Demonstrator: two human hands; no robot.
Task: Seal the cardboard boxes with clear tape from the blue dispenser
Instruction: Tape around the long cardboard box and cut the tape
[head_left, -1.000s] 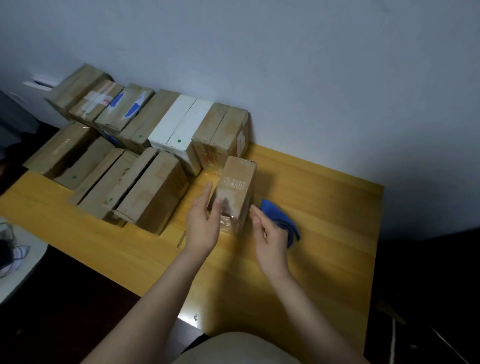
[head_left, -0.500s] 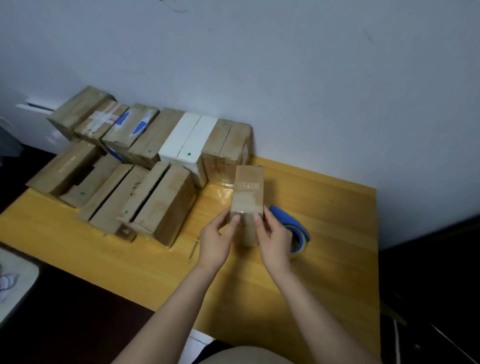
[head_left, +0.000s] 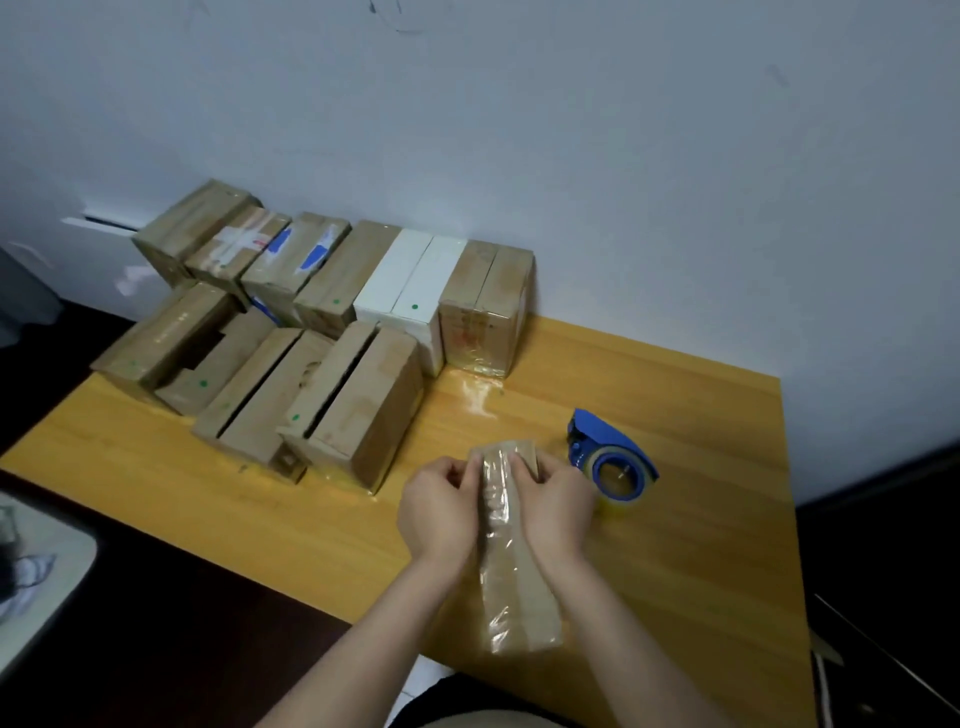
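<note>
- Task item: a long, narrow brown cardboard box (head_left: 519, 587) sits at 6 o'clock in the view, over the near part of the wooden bench (head_left: 701, 545). Its long axis runs from 12 to 6 o'clock. Whether it touches the bench cannot be determined.
- Surface: a strip of clear tape (head_left: 496, 514) runs lengthwise along the upper face. The strip is glossy and wrinkled.
- Left hand (head_left: 439, 512): the grip is clamped on the far end of the box from the 9 o'clock side, fingers curled onto the upper face.
- Right hand (head_left: 558, 506): the grip is clamped on the same end from the 3 o'clock side, fingers curled likewise. Both hands hide the side faces of that end.
- Blue dispenser (head_left: 615, 457): stands on the bench at 2 o'clock from the box, just beside the right hand and held by neither hand. It carries a roll of clear tape.
- Front row of boxes (head_left: 358, 400): brown cartons lie side by side at 10 o'clock from the box. The nearest one is near the left hand but apart from it.
- Rear row (head_left: 322, 270): more cartons stand against the pale wall (head_left: 623, 156) at 11 o'clock, including two white boxes (head_left: 415, 286).
- Glossy patch (head_left: 475, 389): lies on the bench surface at 12 o'clock from the box, in front of the rightmost rear carton.
</note>
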